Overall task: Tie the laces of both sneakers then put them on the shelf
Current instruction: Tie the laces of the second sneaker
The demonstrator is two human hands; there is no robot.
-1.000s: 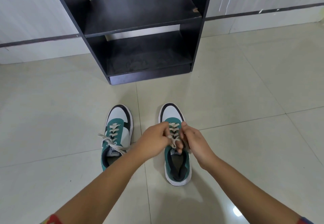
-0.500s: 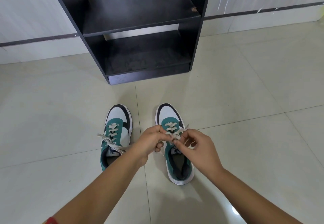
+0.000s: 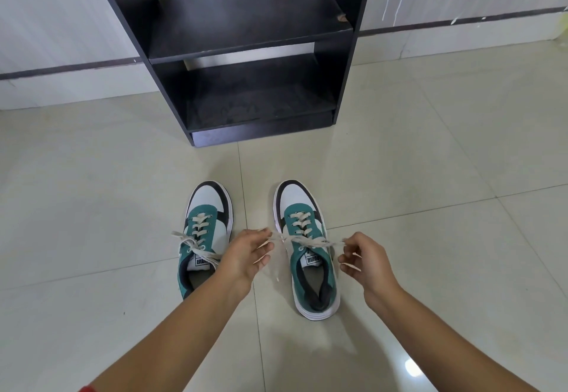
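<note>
Hands now pulled apart, fingers [image 3: 266,245] pinching lace ends [image 3: 307,240], pale tiled floor [image 3: 430,176], black shelf [image 3: 246,23]

Setting: domestic interior, likely an entryway or hall corner of a home. Floor [image 3: 430,176]: large glossy cream ceramic tiles with thin grout lines, reflecting an overhead light near the lower right. Wall [image 3: 61,17]: pale panelling with faint wood-grain, crossed by a dark horizontal trim strip [image 3: 70,69], a white skirting band below it; white paint streaks on the right-hand section. Furniture: one open dark-brown laminate shoe shelf [image 3: 246,26] standing against the wall, two boards visible, edges chipped, lower board dusty. A pair of teal-and-white sneakers [image 3: 307,238] stands on the floor before it.
</note>
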